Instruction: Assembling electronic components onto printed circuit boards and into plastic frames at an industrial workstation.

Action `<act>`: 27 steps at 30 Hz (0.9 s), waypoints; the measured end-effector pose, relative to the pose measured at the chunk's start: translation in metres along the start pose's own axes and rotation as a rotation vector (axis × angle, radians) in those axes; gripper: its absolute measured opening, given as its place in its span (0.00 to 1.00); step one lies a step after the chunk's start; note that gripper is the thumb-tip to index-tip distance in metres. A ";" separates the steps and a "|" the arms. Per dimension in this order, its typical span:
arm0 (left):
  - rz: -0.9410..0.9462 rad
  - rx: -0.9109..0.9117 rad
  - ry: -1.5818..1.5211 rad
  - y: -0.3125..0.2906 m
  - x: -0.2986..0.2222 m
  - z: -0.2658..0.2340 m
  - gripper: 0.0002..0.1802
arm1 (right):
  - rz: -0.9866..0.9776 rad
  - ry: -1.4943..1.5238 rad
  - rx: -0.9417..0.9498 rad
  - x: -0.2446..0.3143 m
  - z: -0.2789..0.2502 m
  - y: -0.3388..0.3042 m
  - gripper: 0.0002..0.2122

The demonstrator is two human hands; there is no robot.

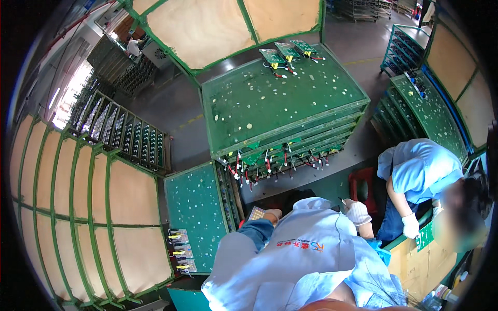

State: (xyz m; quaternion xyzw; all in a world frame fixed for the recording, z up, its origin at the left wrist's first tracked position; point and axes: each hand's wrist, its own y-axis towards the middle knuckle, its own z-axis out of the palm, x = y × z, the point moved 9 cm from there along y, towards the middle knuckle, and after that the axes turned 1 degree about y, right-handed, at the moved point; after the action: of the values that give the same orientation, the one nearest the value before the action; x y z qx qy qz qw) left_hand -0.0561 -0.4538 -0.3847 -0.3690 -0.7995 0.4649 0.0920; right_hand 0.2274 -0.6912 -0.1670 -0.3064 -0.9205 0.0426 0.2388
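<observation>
My left hand [273,213], bare, is just past the front of my light blue shirt. Beside it is a small tan board [254,214] with a grid of dots; whether my fingers grip it is too small to see. My right hand [357,212], in a white glove, is closed around a thin dark tool [342,201] whose end sticks out to the left. At the right a co-worker in a light blue shirt [423,168] bends over, a gloved hand [410,226] at a green circuit board [425,237] above brown cardboard [423,264].
A green rack [280,103] ahead carries circuit boards [288,51] on top, with wired boards hanging from its shelves. Another green rack [194,202] stands at my left, with several boards [181,251] on it. A red stool [363,189] is near the co-worker. Panelled frames [88,202] line the left.
</observation>
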 end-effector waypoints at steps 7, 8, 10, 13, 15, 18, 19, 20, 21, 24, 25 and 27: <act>-0.164 0.055 -0.040 0.007 0.014 0.036 0.22 | 0.010 0.080 0.035 -0.043 0.046 -0.061 0.10; -0.160 0.059 -0.034 0.005 0.014 0.041 0.22 | 0.003 0.080 0.038 -0.045 0.050 -0.066 0.10; -0.151 0.058 -0.016 0.003 0.013 0.046 0.22 | -0.004 0.079 0.039 -0.049 0.054 -0.072 0.10; -0.127 0.059 0.026 0.007 0.007 0.049 0.22 | 0.019 0.104 0.013 -0.054 0.052 -0.081 0.10; -0.113 0.062 0.058 0.013 0.007 0.053 0.22 | 0.036 0.123 0.001 -0.055 0.049 -0.081 0.11; -0.068 0.077 0.120 0.030 0.005 0.059 0.22 | 0.074 0.157 -0.034 -0.062 0.049 -0.085 0.13; -0.053 0.081 0.142 0.037 0.005 0.062 0.23 | 0.087 0.157 -0.032 -0.064 0.049 -0.087 0.13; -0.040 0.081 0.155 0.044 0.010 0.065 0.23 | 0.092 0.158 -0.026 -0.064 0.047 -0.088 0.13; -0.026 0.081 0.175 0.050 0.015 0.067 0.23 | 0.095 0.160 -0.020 -0.063 0.046 -0.089 0.14; 0.001 0.099 0.280 0.060 0.031 0.062 0.24 | 0.112 0.178 -0.060 -0.056 0.035 -0.093 0.11; -0.008 0.095 0.293 0.063 0.026 0.052 0.23 | 0.108 0.171 -0.097 -0.057 0.030 -0.091 0.10; -0.023 0.105 0.250 0.051 0.002 0.040 0.23 | 0.184 0.155 -0.042 -0.069 0.033 -0.097 0.12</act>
State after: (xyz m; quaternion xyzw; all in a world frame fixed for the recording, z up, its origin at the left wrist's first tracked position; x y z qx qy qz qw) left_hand -0.0515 -0.4641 -0.4490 -0.4096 -0.7606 0.4553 0.2152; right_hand 0.2077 -0.8076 -0.2031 -0.3968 -0.8680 0.0213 0.2977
